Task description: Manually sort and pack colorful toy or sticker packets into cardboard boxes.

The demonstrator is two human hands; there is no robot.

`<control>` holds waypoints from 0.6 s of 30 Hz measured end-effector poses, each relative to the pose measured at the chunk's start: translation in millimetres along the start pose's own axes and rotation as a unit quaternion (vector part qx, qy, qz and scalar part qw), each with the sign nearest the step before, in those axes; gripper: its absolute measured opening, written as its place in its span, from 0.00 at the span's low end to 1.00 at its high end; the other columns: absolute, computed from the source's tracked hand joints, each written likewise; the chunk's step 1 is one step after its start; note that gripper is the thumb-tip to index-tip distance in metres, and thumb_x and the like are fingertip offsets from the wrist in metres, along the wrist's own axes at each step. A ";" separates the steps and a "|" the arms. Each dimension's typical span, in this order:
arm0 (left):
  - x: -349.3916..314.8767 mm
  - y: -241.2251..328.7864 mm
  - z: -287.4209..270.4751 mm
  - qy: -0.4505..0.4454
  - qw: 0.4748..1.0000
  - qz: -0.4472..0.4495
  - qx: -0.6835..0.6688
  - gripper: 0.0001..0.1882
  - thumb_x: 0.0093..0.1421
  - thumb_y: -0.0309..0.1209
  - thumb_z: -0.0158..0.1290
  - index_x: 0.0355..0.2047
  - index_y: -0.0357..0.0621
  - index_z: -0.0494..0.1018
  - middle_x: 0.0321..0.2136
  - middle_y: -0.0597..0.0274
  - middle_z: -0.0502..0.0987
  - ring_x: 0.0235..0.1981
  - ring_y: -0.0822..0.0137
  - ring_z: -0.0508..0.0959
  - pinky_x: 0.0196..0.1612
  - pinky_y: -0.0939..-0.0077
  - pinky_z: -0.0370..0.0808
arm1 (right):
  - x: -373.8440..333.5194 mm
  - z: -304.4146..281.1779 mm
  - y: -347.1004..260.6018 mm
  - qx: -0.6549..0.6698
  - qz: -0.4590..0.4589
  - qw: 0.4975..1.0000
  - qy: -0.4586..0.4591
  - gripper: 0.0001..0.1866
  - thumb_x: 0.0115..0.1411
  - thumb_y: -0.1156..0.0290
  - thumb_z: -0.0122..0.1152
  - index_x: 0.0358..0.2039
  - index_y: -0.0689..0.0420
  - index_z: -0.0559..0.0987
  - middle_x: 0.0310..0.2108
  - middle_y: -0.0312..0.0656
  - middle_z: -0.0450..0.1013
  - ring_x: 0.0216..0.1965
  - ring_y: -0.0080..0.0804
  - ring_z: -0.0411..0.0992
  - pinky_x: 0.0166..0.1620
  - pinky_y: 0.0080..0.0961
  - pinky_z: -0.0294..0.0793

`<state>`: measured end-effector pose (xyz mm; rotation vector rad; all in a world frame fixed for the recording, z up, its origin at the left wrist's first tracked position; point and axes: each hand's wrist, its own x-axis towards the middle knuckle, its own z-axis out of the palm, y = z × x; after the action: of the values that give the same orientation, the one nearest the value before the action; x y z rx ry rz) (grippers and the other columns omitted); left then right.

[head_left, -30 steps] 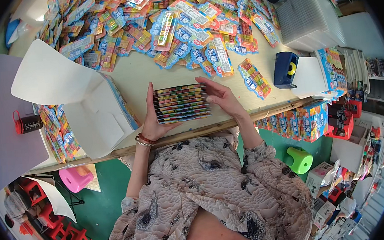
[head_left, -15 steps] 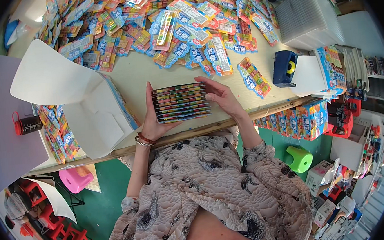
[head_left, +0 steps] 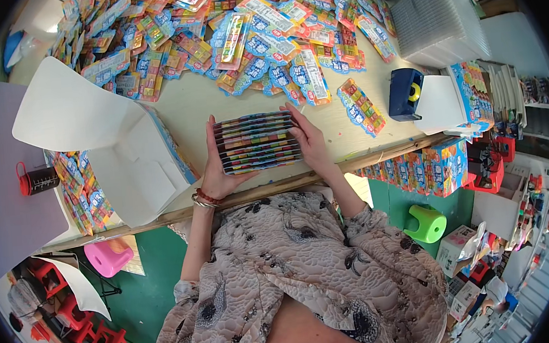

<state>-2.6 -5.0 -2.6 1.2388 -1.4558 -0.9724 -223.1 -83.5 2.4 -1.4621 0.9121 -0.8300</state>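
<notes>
Between my two hands I hold a stack of colourful blister packs, seen edge-on, over the table near its front edge. My left hand is closed around the stack's left end, its thumb along the side and fingers reaching under. At the right end, my right hand grips the stack, thumb and fingers pressed on its side. A single blister pack lies face up to the right. Left of my hands stands an open white cardboard box with its flap raised.
A big heap of blister packs covers the table's far side. Blue tape dispenser and stacked clear plastic trays stand at right. More packs and a red-lidded bottle sit at left. Filled display boxes stand below the table edge.
My right hand has closed in on the stack's right end, its fingers now flatter against the side. The packs look more evenly lined up and tilted slightly differently.
</notes>
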 end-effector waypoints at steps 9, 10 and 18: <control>-1.5 -6.8 -1.1 -0.007 1.000 -0.002 0.003 0.74 0.36 0.33 0.73 0.65 0.49 0.21 0.67 0.50 0.30 0.64 0.55 0.55 0.62 0.60 0.60 | -0.9 1.2 1.2 -0.080 -0.032 0.996 0.005 0.24 0.67 0.72 0.41 0.63 0.59 0.56 0.57 0.47 0.64 0.56 0.33 0.66 0.58 0.26 0.62; -1.8 -8.0 -1.2 -0.005 1.000 0.012 0.023 0.74 0.36 0.33 0.73 0.65 0.49 0.21 0.67 0.50 0.31 0.64 0.55 0.55 0.62 0.60 0.61 | -1.0 1.0 1.0 -0.084 -0.034 0.996 0.005 0.24 0.67 0.72 0.41 0.63 0.59 0.57 0.57 0.47 0.64 0.56 0.33 0.66 0.58 0.26 0.62; -3.9 -7.2 -1.2 -0.003 1.000 0.000 0.003 0.76 0.33 0.34 0.74 0.65 0.47 0.22 0.67 0.48 0.36 0.64 0.54 0.55 0.62 0.60 0.60 | -1.1 1.9 2.5 -0.073 -0.032 0.997 0.006 0.24 0.67 0.72 0.41 0.63 0.60 0.57 0.57 0.47 0.65 0.56 0.32 0.66 0.58 0.25 0.62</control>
<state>0.4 -2.4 -9.9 1.2409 -1.4644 -0.9723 -222.1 -81.7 -0.3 -1.6205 0.9554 -0.8335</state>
